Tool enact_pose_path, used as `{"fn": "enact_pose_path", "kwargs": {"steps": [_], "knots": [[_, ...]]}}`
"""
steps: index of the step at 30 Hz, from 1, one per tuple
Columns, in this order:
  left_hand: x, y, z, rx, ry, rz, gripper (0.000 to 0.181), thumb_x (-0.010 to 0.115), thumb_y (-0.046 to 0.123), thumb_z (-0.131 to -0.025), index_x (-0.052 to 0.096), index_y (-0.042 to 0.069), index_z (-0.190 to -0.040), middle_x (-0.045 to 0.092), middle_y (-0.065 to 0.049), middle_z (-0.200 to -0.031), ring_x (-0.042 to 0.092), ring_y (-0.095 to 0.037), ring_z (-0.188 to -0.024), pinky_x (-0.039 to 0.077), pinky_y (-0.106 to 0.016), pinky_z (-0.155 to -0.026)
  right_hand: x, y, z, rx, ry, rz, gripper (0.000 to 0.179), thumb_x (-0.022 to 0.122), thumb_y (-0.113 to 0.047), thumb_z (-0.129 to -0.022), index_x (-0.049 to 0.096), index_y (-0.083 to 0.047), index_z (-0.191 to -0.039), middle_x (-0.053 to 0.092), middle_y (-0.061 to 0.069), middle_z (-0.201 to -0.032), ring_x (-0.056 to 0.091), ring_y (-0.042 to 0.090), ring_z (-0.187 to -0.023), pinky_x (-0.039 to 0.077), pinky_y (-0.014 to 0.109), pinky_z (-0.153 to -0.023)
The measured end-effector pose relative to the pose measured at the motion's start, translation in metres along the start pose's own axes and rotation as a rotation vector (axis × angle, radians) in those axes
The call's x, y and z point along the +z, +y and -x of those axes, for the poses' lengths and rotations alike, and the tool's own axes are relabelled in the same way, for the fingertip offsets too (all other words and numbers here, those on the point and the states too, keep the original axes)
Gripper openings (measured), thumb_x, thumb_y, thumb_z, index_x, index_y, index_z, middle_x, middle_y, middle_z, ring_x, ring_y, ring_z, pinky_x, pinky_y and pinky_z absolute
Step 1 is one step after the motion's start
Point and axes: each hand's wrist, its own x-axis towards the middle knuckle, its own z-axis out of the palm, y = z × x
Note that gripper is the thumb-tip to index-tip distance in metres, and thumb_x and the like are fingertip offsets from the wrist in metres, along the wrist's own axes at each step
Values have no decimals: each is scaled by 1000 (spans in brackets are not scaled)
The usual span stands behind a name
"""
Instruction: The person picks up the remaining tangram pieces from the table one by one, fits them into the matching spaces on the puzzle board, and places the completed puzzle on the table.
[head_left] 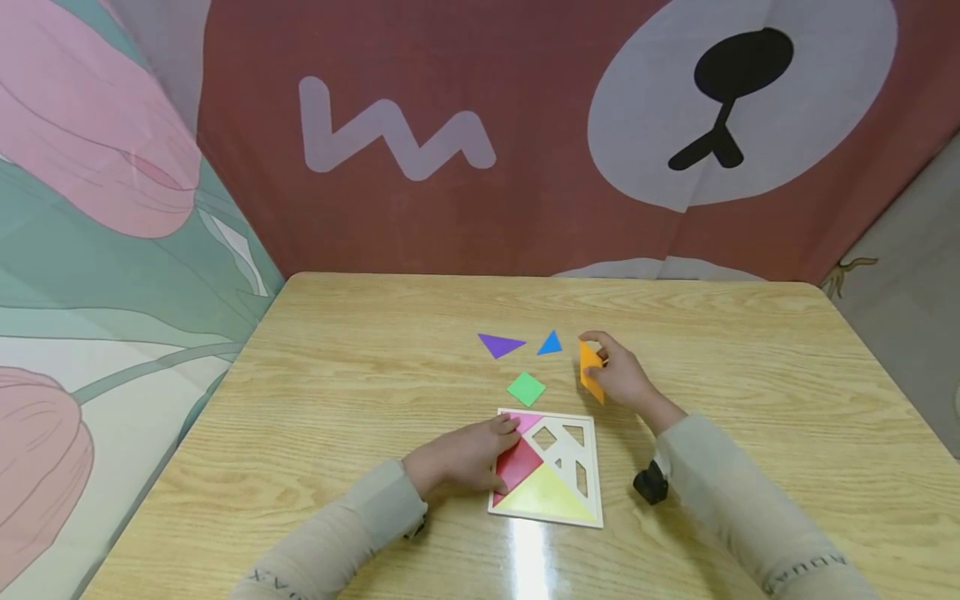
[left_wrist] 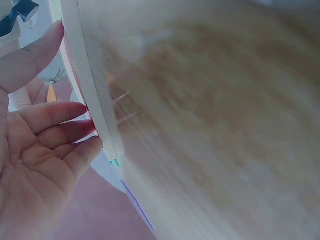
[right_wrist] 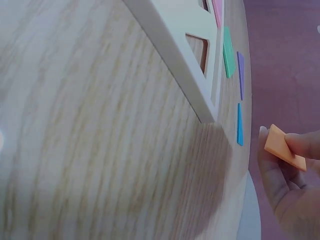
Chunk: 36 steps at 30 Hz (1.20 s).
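Note:
My right hand (head_left: 626,382) pinches an orange parallelogram tangram piece (head_left: 588,357) between thumb and fingers, holding it on edge above the table. In the right wrist view the orange piece (right_wrist: 279,144) shows tilted, thumb on one face. My left hand (head_left: 467,455) rests on the left side of a white tangram frame (head_left: 597,475), fingertips touching it and the red triangle (head_left: 519,463). A pink piece (head_left: 527,420), partly covered by fingers, and a yellow triangle (head_left: 546,492) also lie in the frame. Its upper right part shows several cut-out openings.
Behind the frame, a green square (head_left: 527,388), a purple triangle (head_left: 501,345) and a blue triangle (head_left: 551,343) lie flat on the wooden table (head_left: 360,350). A printed cloth (head_left: 525,217) hangs behind the table's back edge.

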Motion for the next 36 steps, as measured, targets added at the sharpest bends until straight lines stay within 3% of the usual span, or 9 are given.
{"fn": "enact_pose_path", "kwargs": {"steps": [20, 33, 36], "knots": [[0, 0, 0, 1, 9, -3, 68, 64, 28, -73, 37, 3, -130, 29, -9, -137, 20, -22, -127, 19, -26, -101, 2, -6, 10, -50, 8, -11, 48, 57, 5, -77, 41, -2, -122, 50, 13, -80, 43, 20, -62, 41, 26, -51], [1, 0, -1, 5, 8, -8, 68, 64, 29, -73, 37, 3, -130, 29, -9, -137, 20, -22, -127, 19, -25, -101, 5, -6, 18, -11, -2, -61, 47, 59, 6, -76, 44, -2, -119, 50, 12, -79, 44, 18, -59, 42, 24, -47], [0, 0, -1, 7, 6, -4, 68, 64, 29, -74, 37, 2, -130, 29, -10, -137, 20, -22, -127, 19, -26, -101, 6, -7, 19, -15, -13, -96, 46, 59, 6, -76, 44, -1, -118, 50, 12, -77, 46, 21, -58, 45, 28, -48]]}}
